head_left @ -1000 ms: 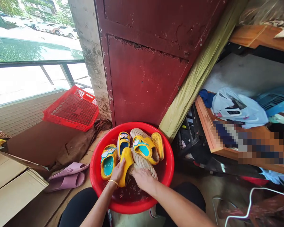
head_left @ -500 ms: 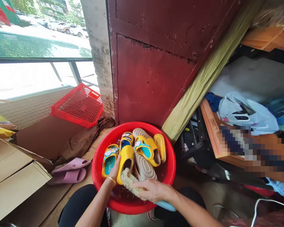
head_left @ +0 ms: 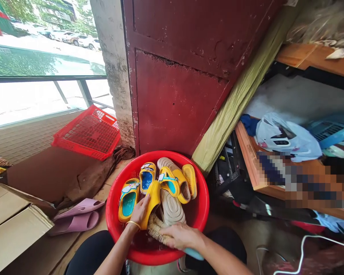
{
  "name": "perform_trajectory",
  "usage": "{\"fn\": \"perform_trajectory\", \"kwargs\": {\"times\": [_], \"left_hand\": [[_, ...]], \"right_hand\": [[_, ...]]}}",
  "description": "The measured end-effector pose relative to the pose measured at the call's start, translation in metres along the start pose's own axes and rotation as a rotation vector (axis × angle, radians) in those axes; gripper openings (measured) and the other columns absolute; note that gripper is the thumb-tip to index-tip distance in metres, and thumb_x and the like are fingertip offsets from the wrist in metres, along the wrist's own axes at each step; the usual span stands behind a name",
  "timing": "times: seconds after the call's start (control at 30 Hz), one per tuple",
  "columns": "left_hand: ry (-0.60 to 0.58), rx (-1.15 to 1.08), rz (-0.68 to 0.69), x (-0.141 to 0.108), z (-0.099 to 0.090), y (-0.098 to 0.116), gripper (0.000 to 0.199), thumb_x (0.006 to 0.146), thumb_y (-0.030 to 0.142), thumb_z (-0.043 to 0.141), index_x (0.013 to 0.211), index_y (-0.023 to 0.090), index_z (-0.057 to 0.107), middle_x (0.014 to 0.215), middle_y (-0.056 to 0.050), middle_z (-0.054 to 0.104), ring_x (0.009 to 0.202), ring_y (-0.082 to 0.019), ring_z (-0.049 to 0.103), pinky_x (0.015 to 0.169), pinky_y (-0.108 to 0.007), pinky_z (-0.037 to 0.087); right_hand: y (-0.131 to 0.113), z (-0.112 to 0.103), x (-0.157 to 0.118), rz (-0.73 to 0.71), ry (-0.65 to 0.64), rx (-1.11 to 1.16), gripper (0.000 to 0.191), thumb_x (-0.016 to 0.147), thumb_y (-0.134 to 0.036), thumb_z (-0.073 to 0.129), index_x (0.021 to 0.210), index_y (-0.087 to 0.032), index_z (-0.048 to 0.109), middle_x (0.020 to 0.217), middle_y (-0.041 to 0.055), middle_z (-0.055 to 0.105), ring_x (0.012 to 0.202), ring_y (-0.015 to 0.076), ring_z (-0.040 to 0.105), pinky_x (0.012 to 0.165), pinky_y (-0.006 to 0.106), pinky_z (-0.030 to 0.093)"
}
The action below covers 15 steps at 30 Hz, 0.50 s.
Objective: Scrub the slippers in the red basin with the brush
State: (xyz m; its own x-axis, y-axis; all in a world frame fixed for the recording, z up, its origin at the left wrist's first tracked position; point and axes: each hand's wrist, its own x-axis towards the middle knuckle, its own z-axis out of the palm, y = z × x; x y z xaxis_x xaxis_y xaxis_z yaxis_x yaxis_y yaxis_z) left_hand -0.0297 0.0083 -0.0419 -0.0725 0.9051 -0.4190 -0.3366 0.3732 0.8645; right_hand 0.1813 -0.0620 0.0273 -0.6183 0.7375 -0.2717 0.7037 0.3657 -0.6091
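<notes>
My left hand is closed around a yellow slipper, which is tilted on its side over a red basin. In my right hand is a scrubbing brush with pale bristles and a light-blue handle end showing below the wrist. Its bristles are against the lower part of the slipper. Around them in the basin lie a yellow sandal with a teal insole, one with a blue insole, another yellow-and-teal sandal, and beige soles. Dark water shows at the bottom.
Pink slippers lie on the floor at left, near a cardboard box and a red plastic crate. Behind the basin stands a dark red door. At right, a wooden shelf holds a white plastic bag; a white cable hangs below.
My left hand has turned the yellow slipper further onto its side. The brush in my right hand has moved slightly down along it. The whole view has shifted a little.
</notes>
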Motion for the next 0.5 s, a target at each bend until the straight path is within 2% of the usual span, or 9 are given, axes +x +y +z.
{"fn": "perform_trajectory", "kwargs": {"times": [0.1,0.2,0.27,0.4,0.5], "left_hand": [[0.013,0.004,0.109,-0.004,0.002,0.000,0.061,0.064,0.056,0.084,0.109,0.016,0.073,0.095,-0.012,0.079,0.086,-0.030,0.074,0.077,-0.039,0.059],[0.072,0.010,0.214,-0.011,0.000,0.004,0.078,0.061,0.058,0.084,0.126,0.019,0.064,0.112,-0.011,0.076,0.104,-0.030,0.072,0.088,-0.040,0.058],[0.088,0.026,0.267,-0.017,-0.002,0.010,0.086,0.062,0.058,0.083,0.136,0.021,0.057,0.121,-0.012,0.073,0.113,-0.031,0.069,0.093,-0.042,0.057],[0.063,0.104,0.344,-0.029,-0.001,0.035,0.096,0.067,0.055,0.081,0.150,0.026,0.042,0.135,-0.013,0.065,0.121,-0.033,0.065,0.095,-0.046,0.058],[-0.042,0.254,0.449,-0.036,0.005,0.062,0.092,0.070,0.053,0.080,0.150,0.025,0.044,0.137,-0.013,0.064,0.121,-0.033,0.065,0.099,-0.048,0.056]], "right_hand": [[0.011,0.013,-0.023,0.028,0.134,-0.066,0.041,0.088,-0.028,0.060,0.127,-0.037,0.068,0.102,0.0019,0.077,0.095,0.0240,0.072,0.081,0.029,0.052],[0.020,0.029,-0.034,0.065,0.287,0.011,0.052,0.092,-0.029,0.057,0.143,-0.037,0.056,0.125,0.0037,0.073,0.114,0.0257,0.068,0.098,0.034,0.051],[0.023,0.037,-0.037,0.077,0.397,0.105,0.055,0.093,-0.027,0.055,0.148,-0.032,0.052,0.135,0.0054,0.067,0.122,0.0253,0.064,0.106,0.036,0.049],[0.018,0.045,-0.041,0.094,0.619,0.220,0.054,0.094,-0.025,0.052,0.148,-0.021,0.053,0.142,0.0110,0.062,0.130,0.0260,0.059,0.111,0.040,0.046],[0.017,0.043,-0.042,0.138,0.696,0.265,0.055,0.091,-0.025,0.056,0.146,-0.022,0.055,0.139,0.0105,0.065,0.128,0.0267,0.061,0.109,0.041,0.048]]}}
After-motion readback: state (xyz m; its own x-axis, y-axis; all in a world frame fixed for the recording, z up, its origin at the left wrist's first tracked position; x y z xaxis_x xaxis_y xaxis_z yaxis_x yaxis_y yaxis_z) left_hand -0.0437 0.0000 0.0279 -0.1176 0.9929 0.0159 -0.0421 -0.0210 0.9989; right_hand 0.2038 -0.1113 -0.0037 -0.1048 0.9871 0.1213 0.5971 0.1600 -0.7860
